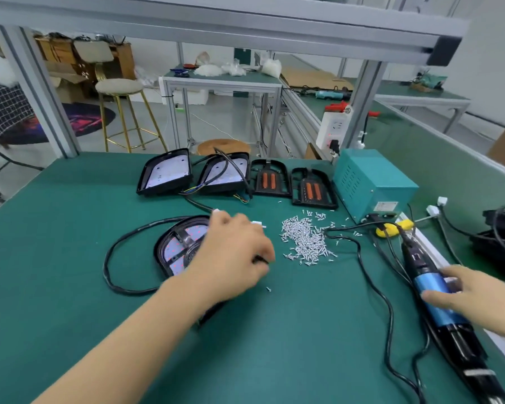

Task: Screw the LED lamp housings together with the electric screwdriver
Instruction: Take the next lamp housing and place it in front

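A black LED lamp housing (175, 247) with a pale LED board lies in the middle of the green mat, and my left hand (233, 252) rests on its right side, fingers curled over the edge. A pile of small silver screws (305, 240) lies just right of that hand; a single screw (268, 289) sits nearer me. The electric screwdriver (432, 290), black with a blue grip, lies on the mat at the right. My right hand (475, 298) wraps around its blue grip.
At the back of the mat stand two more housings (165, 172) (226, 173) and two black frames with orange strips (270, 179) (314, 188). A teal power supply box (372, 185) sits back right. Black cables (373, 281) loop across the mat. A yellow holder (391, 228) lies by the box.
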The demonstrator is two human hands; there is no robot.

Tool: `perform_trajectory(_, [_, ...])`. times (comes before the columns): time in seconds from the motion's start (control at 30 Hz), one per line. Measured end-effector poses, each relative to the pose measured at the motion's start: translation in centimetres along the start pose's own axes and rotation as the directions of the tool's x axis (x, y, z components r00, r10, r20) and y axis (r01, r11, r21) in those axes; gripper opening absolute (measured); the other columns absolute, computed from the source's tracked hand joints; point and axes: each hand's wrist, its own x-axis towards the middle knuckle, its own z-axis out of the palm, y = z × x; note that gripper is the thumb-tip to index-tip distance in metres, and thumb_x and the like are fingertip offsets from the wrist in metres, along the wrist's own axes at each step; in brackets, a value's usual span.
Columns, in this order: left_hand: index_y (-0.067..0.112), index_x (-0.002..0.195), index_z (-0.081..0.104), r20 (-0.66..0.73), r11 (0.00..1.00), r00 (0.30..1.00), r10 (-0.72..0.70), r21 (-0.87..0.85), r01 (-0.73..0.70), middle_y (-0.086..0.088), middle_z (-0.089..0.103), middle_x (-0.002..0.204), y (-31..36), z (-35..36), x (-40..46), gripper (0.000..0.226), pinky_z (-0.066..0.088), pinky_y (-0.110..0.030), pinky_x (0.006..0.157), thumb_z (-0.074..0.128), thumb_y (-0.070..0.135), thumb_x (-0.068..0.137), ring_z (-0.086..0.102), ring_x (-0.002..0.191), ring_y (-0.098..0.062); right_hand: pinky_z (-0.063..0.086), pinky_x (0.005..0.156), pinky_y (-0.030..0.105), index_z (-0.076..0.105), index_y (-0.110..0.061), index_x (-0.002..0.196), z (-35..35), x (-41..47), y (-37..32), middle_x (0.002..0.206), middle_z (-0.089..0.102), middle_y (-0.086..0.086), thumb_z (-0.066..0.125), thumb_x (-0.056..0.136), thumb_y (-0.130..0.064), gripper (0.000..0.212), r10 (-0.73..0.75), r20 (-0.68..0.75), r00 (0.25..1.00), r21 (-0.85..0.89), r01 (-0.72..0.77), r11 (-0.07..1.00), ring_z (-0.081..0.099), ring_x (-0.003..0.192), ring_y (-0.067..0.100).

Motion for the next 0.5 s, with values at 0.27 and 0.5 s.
perform_trajectory(0.27, [0.014, 0.068, 0.054, 0.326, 0.897, 0.941, 0.091, 0.383, -0.22, -0.001, 0.059, 0.081, 3.2, 2.5, 1.4, 0.018, 0.005, -0.05, 0.112, 0.053, -0.002, 0.076, 0.04, 0.091, -0.024, 0.044, 0.065, 0.034, 0.06, -0.005, 0.1, 0.9, 0.4, 0.7, 0.086, 0.064, 0.01, 0.077, 0.08, -0.017, 0.029, 0.015, -0.022, 1.0, 0.363, -0.006, 0.932, 0.06, 0.073, 0.026])
perform_trajectory(0.5, [0.017, 0.087, 0.068, 0.276, 0.912, 0.961, 0.022, 0.388, -0.132, -0.004, 0.062, 0.079, 2.8, 3.7, 1.6, 0.02, 0.007, -0.047, 0.111, 0.058, 0.002, 0.078, 0.048, 0.093, -0.024, 0.05, 0.045, 0.025, 0.06, -0.001, 0.107, -2.1, -0.3, 0.4, 0.064, 0.057, 0.004, 0.069, 0.061, -0.01, 0.048, -0.142, 0.187, 0.972, 0.975, -0.166, 0.149, 0.055, 0.051, 0.013])
